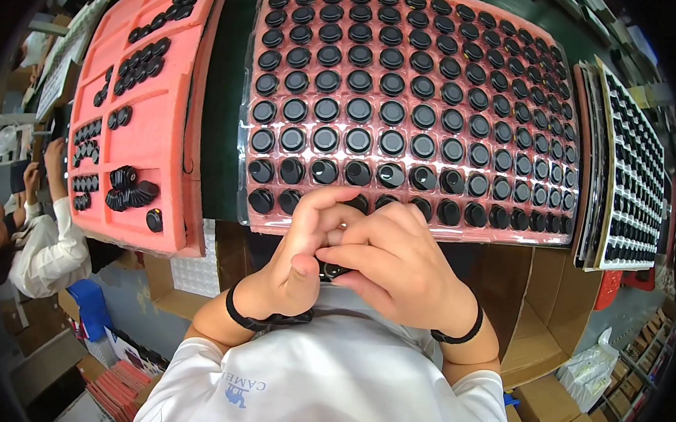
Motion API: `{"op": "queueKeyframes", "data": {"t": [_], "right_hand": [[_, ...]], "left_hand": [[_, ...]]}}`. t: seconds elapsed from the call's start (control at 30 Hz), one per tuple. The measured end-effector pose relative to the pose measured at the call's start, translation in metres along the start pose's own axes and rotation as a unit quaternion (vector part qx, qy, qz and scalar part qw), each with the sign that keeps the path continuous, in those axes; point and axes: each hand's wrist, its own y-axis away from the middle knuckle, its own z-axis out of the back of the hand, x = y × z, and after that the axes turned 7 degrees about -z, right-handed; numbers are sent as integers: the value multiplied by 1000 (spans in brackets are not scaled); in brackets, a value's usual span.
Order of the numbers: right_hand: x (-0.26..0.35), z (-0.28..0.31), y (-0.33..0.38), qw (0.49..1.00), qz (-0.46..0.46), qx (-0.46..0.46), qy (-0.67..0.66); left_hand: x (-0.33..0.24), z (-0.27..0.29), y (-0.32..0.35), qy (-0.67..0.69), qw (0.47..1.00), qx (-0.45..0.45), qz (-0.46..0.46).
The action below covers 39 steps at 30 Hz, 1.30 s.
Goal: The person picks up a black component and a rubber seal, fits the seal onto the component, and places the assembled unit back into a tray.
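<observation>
In front of my chest my two hands meet over a small black round part point(331, 271), mostly covered by my fingers. My right hand point(400, 265) is closed, thumb and fingers pinching the part. Cupped around its other side is my left hand point(296, 259), fingers curled and partly hidden behind the right. Just beyond them lies a wide pink tray with clear plastic pockets point(476, 237), filled with rows of black round caps point(391, 142). Several caps in the near rows show a shiny highlight.
At left stands a pink foam tray point(154, 115) with black parts in groups and a loose pile point(130, 190). Stacked trays of black parts point(614, 255) stand at right. Cardboard boxes point(552, 309) sit below the table edge. A co-worker in white point(49, 259) is at far left.
</observation>
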Motion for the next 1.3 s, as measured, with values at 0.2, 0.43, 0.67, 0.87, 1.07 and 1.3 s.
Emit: {"op": "queueKeyframes", "data": {"t": [0.2, 0.43, 0.67, 0.87, 1.07, 1.3], "right_hand": [[-19, 32, 17, 983, -85, -129, 95], [-44, 67, 36, 915, -192, -180, 307], [-37, 66, 35, 898, -192, -186, 349], [-8, 32, 27, 991, -41, -107, 65], [-6, 12, 21, 990, 50, -99, 82], [-9, -1, 20, 961, -32, -144, -234]], "left_hand": [[-1, 10, 3, 6, 999, 26, 35], [0, 9, 4, -44, 999, 24, 19], [-5, 5, 3, -95, 995, 20, 0], [-6, 4, -1, -76, 996, 43, 17], [-7, 9, 4, -31, 998, 53, 35], [-9, 12, 3, 84, 995, 41, 26]]}}
